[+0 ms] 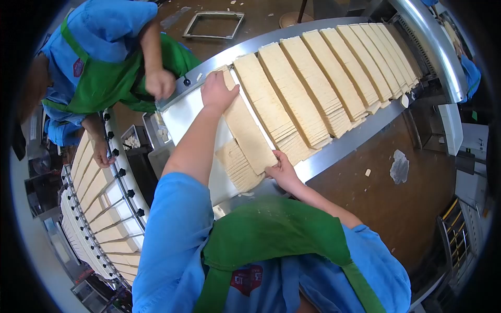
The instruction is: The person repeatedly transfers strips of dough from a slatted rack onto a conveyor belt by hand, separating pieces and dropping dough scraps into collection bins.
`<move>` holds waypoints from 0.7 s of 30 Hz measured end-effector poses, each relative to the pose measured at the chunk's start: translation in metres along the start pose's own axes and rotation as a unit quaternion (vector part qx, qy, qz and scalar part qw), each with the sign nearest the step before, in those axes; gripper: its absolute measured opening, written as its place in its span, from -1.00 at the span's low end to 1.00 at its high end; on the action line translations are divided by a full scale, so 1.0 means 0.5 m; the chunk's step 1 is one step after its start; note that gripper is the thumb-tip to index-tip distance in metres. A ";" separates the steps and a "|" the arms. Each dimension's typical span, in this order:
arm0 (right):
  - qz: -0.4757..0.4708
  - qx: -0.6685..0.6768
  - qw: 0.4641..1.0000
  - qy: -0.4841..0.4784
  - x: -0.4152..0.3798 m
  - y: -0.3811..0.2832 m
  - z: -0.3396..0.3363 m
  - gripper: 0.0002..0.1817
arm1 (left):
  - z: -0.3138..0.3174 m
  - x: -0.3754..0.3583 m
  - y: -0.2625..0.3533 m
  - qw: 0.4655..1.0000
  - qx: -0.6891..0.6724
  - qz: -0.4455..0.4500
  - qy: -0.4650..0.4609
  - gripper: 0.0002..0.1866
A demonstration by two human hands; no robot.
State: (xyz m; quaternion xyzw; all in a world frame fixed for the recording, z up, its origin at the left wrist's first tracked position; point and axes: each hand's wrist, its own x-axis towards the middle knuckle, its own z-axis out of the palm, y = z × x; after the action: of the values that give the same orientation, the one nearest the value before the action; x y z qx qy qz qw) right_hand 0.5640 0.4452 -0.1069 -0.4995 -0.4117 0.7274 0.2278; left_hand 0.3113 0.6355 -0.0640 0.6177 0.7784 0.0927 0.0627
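A long pale strip that looks like a dough sheet (245,128) lies slanted across the white belt of the conveyor. My left hand (219,93) is closed on its far end, fingers over the edge. At the near end, my right hand (283,171) pinches the corner between thumb and fingers. Partly under the strip is a short stack of pale layered sheets (239,168), fanned out at its edge. Just to the right, a row of long layered stacks (271,99) lies side by side along the belt, the closest beside my hands.
Across the belt, a co-worker (104,62) in a blue shirt and green apron stands with both hands visible. A second conveyor (107,193) with pale strips runs at left. A metal housing (433,47) spans the far end. Scraps and a plastic piece (400,167) lie on the floor.
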 end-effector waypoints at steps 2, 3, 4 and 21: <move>-0.002 -0.037 0.999 0.006 -0.002 0.003 -0.003 -0.27 | -0.012 -0.017 0.001 0.998 0.045 -0.047 -0.009 -0.27; -0.005 -0.057 0.998 0.009 -0.003 -0.012 -0.001 -0.26 | -0.017 -0.021 -0.003 0.995 0.067 -0.071 -0.010 -0.26; -0.008 -0.096 0.995 -0.003 -0.005 -0.029 -0.002 -0.27 | -0.017 -0.030 -0.029 0.995 0.060 -0.081 0.011 -0.23; -0.203 -0.497 0.844 -0.016 0.103 -0.195 0.131 -0.07 | -0.137 -0.362 -0.367 0.898 -0.280 -0.298 0.164 -0.14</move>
State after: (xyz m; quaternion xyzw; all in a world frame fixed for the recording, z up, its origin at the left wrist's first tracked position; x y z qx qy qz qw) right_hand 0.4758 0.5132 -0.0434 -0.4389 -0.8139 0.3710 0.0854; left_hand 0.1638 0.4146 -0.0410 0.2896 0.8674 0.3835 0.1289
